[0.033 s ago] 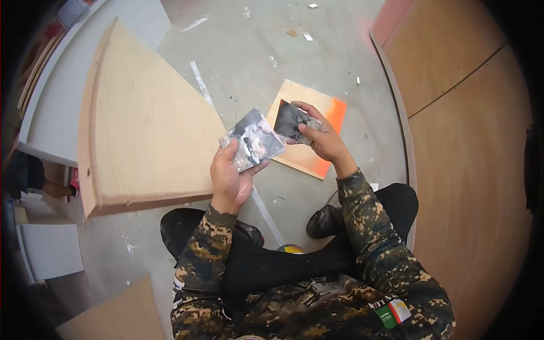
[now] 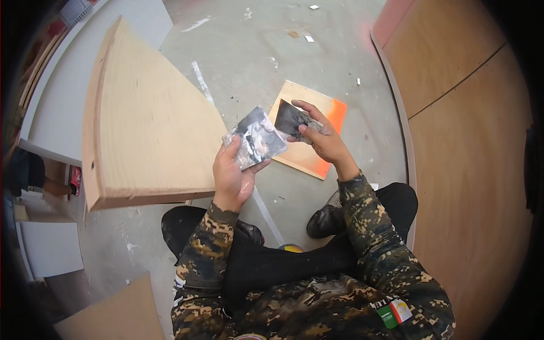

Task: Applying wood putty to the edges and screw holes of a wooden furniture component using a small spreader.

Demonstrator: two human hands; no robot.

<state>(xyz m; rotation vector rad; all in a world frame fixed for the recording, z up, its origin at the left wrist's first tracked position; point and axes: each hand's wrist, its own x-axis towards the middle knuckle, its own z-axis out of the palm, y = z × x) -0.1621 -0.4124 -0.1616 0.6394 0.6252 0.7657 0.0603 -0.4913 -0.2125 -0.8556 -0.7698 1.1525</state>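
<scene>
My left hand point(image 2: 229, 173) grips a flat square plate point(image 2: 259, 133), its face smeared with pale pinkish-white and grey paste. In my right hand point(image 2: 327, 144) is a thin dark flat scraper blade point(image 2: 290, 118), pinched between thumb and fingers, with dried residue near the thumb. The blade's lower left side is close beside the plate's upper right edge; whether they touch I cannot tell. Beneath my right hand, on the floor, lies a pale wooden board point(image 2: 300, 158) with orange paint along its right side. A wedge-shaped wooden panel with a curved edge point(image 2: 153, 124) stands left of my left hand.
Tall wooden panels point(image 2: 470, 147) rise along the right. White furniture pieces point(image 2: 62, 113) stand at the far left, near another person's arm or leg point(image 2: 55, 187). Scraps and a pale strip point(image 2: 265, 212) lie on the grey floor point(image 2: 238, 68). A brown board point(image 2: 116, 311) is at lower left.
My left hand and the smeared plate have shifted slightly right and up. The wedge-shaped panel appears slightly higher and turned a little. The scraper blade stays nearly in place.
</scene>
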